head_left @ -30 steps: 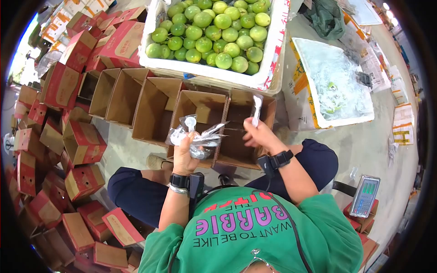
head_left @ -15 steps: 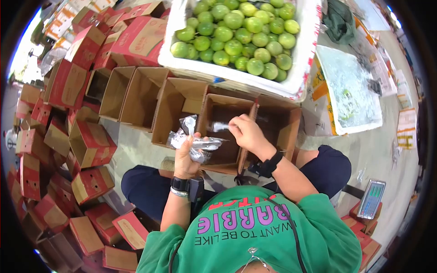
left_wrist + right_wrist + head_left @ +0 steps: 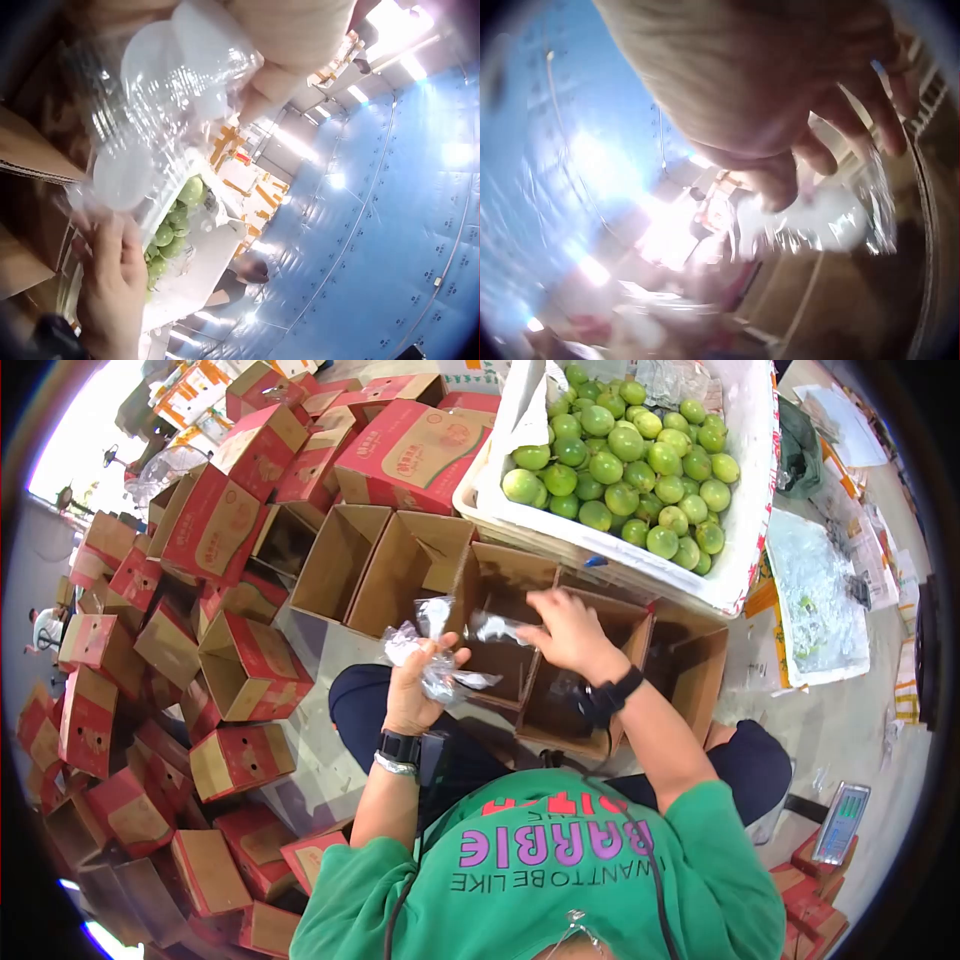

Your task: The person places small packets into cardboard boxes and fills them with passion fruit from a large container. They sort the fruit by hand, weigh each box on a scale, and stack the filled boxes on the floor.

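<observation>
In the head view the left hand [image 3: 415, 685] grips a bunch of white spoons in clear wrappers [image 3: 436, 670] above the near edge of the open cartons. To its right, the right hand [image 3: 580, 638] holds one wrapped white spoon [image 3: 497, 628] by its end, over an open brown carton [image 3: 505, 565]. The right wrist view shows that wrapped spoon [image 3: 832, 217] below the thumb and fingers. Round white spoon bowls in shiny film [image 3: 154, 67] fill the top of the left wrist view, with the right hand [image 3: 112, 285] below them.
A white foam box [image 3: 762, 510] of green fruit [image 3: 625, 445] stands behind the cartons. Many red and brown cartons [image 3: 210, 530] are piled at the left. At the right are an icy foam box [image 3: 815, 600] and a scale [image 3: 842, 822].
The right hand has moved left with its single spoon, from the rightmost carton towards the bunch. The left hand still grips the bunch. The head view has shifted, so the boxes appear further right.
</observation>
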`<control>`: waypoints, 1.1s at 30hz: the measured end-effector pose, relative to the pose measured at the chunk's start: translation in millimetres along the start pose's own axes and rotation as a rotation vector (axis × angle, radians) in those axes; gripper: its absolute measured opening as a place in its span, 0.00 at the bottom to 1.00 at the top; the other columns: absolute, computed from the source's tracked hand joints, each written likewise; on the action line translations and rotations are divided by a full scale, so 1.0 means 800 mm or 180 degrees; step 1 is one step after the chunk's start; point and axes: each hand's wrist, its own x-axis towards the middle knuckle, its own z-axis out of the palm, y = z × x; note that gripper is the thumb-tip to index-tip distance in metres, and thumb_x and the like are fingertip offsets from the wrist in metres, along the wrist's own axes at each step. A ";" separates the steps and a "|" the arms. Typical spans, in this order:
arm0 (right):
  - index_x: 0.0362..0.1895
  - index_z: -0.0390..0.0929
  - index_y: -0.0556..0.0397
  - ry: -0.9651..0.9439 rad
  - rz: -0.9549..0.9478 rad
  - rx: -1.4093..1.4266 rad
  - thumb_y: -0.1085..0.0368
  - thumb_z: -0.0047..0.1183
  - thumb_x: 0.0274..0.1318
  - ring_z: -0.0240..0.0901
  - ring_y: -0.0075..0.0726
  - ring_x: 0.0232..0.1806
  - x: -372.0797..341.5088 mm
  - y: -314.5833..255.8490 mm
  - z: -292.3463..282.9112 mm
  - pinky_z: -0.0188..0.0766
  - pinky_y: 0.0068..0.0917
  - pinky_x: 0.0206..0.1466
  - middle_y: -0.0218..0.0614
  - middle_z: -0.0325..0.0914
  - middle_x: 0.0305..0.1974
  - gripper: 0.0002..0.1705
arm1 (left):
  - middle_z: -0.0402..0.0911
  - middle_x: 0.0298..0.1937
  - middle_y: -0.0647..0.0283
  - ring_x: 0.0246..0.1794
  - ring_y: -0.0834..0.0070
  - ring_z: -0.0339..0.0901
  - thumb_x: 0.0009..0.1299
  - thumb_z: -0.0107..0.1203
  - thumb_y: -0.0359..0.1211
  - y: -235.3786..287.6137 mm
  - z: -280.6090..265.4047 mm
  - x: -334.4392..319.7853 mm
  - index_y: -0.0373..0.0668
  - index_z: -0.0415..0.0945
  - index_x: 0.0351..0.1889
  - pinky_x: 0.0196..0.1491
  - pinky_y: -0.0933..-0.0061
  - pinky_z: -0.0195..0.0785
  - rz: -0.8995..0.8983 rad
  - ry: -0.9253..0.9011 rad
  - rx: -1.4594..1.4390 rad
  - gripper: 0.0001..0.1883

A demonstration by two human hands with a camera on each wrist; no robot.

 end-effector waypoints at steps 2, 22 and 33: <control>0.49 0.71 0.55 -0.0260 0.0260 0.1315 0.60 0.52 0.58 0.70 0.27 0.41 0.025 -0.028 0.010 0.69 0.28 0.43 0.37 0.74 0.39 0.18 | 0.76 0.48 0.55 0.45 0.56 0.78 0.65 0.54 0.34 0.010 0.001 -0.006 0.43 0.72 0.37 0.31 0.68 0.76 -0.0243 -0.0416 0.0070 0.07; 0.46 0.69 0.59 -0.2909 0.0507 0.4163 0.73 0.42 0.60 0.73 0.20 0.33 0.141 -0.251 0.077 0.70 0.17 0.35 0.34 0.76 0.35 0.11 | 0.58 0.64 0.55 0.54 0.57 0.72 0.57 0.50 0.22 0.147 -0.109 -0.042 0.35 0.69 0.46 0.35 0.70 0.79 0.1169 -0.0493 -0.0865 0.17; 0.45 0.71 0.57 -0.0399 -0.0890 0.0481 0.54 0.53 0.53 0.70 0.58 0.43 0.300 -0.275 0.162 0.68 0.44 0.45 0.53 0.73 0.45 0.22 | 0.65 0.59 0.56 0.58 0.59 0.67 0.66 0.50 0.29 0.220 -0.172 -0.033 0.42 0.59 0.61 0.49 0.64 0.72 0.1713 0.0642 -0.0447 0.24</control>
